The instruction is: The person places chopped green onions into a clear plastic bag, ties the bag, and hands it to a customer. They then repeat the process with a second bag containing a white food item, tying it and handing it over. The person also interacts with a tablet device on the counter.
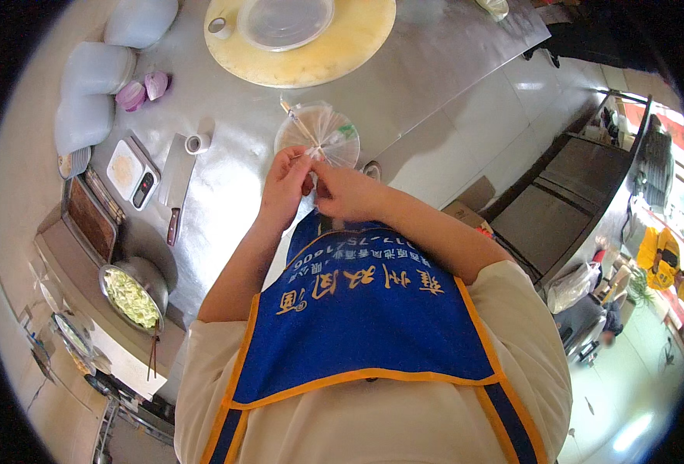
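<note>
In front of my apron, a clear plastic bag [343, 129] surrounds a round container on the steel table [228, 188]. Its top is gathered into a twisted neck with creases fanning outward. My left hand [286, 184] pinches this neck between thumb and fingers. From the other side, my right hand [346, 190] grips the same spot, its fingertips against those of the left. A thin stick in a printed wrapper [298, 120], perhaps chopsticks, slants across the bag's top. Green print marks the bag's right side. The creased plastic blurs the container's contents.
A cleaver [175, 174], a tape roll [197, 144] and a digital scale [133, 171] lie to the left. Beyond the bag is a round cutting board [353, 52] bearing a plastic lid [284, 23]. A metal bowl [159, 278] of chopped vegetable stands lower left.
</note>
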Demonstrator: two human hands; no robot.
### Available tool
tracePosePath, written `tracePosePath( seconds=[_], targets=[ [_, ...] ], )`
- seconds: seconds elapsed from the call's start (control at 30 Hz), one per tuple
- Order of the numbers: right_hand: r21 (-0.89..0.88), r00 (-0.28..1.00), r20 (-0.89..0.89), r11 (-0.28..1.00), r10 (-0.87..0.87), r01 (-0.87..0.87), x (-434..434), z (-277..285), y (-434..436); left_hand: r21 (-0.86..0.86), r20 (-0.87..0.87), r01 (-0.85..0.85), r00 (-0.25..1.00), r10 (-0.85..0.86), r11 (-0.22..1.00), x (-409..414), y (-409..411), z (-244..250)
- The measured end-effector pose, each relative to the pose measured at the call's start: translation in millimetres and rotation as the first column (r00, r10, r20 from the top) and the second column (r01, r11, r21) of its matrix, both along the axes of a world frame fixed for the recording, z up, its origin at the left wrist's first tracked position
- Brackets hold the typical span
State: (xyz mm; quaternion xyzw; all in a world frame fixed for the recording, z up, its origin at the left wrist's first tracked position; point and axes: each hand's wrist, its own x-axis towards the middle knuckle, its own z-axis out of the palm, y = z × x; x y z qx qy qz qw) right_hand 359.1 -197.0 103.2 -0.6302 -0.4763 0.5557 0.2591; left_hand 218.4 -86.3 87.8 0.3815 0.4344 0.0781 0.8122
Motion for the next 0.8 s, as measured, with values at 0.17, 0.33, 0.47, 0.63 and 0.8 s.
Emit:
tracePosePath(
  seconds=[0.17, 0.33, 0.47, 0.63, 0.8],
  targets=[
    [-0.094, 0.96, 0.206, 0.98, 0.192, -0.176, -4, 21, 0, 0.172, -0.207, 0.06, 0.978, -0.024, 0.983, 0, -2, -15],
    [-0.113, 0.959, 0.162, 0.97, 0.233, -0.217, 2, 20, 0, 0.531, -0.652, 0.588, 0.743, -0.149, 0.61, 15, 14, -3],
    [-0.062, 0.954, 0.171, 0.969, 0.246, -0.239, 26, 27, -10, 0.458, -0.642, 0.482, 0.76, -0.097, 0.747, 34, 17, 12],
    [0.023, 0.964, 0.137, 0.972, 0.23, -0.235, 76, 21, -54, -0.004, -0.211, -0.136, 0.969, 0.132, 0.991, 23, 16, -5],
    [-0.017, 0.998, 0.051, 1.0, -0.025, 0.026, 154, -23, -147, 0.03, -0.054, -0.424, 0.904, 0.425, 0.905, 19, -23, 15]
  ],
)
